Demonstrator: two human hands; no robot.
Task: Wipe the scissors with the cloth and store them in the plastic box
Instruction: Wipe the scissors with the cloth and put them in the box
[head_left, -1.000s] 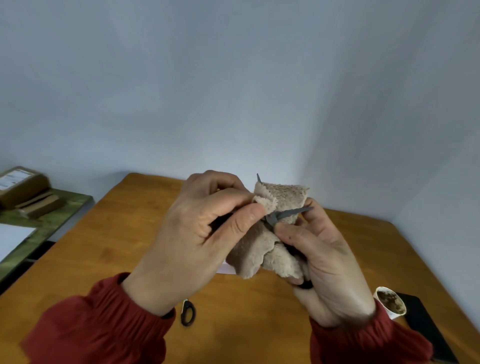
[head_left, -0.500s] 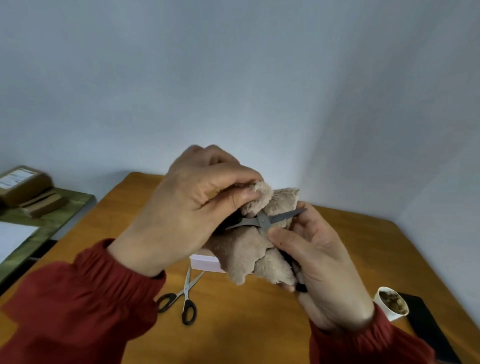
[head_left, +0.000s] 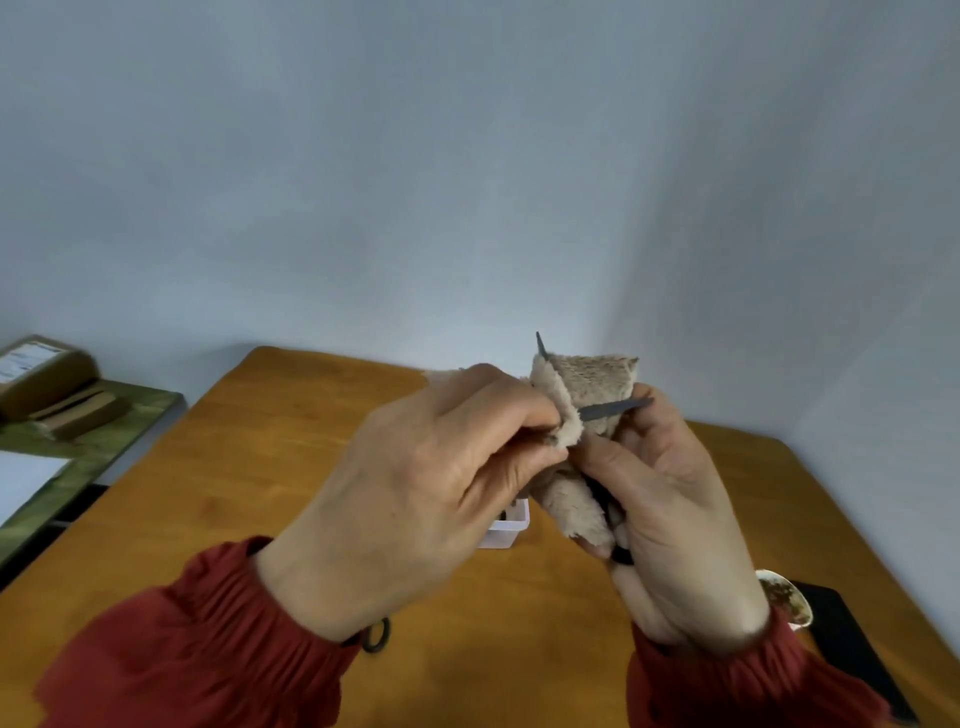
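Since before, your left hand (head_left: 415, 499) slid the cloth (head_left: 582, 395) toward 6 o'clock, both hands gripping, right hand (head_left: 670, 499) holding the scissors (head_left: 615, 409); bare tips at 12 and 3 o'clock could nick you.

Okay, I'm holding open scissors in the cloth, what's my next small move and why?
Probably slide the left hand, pinching the cloth, outward along the blade. The scissors are open in the right hand, both tips bare past the cloth, so the wipe looks unfinished. The box can wait.
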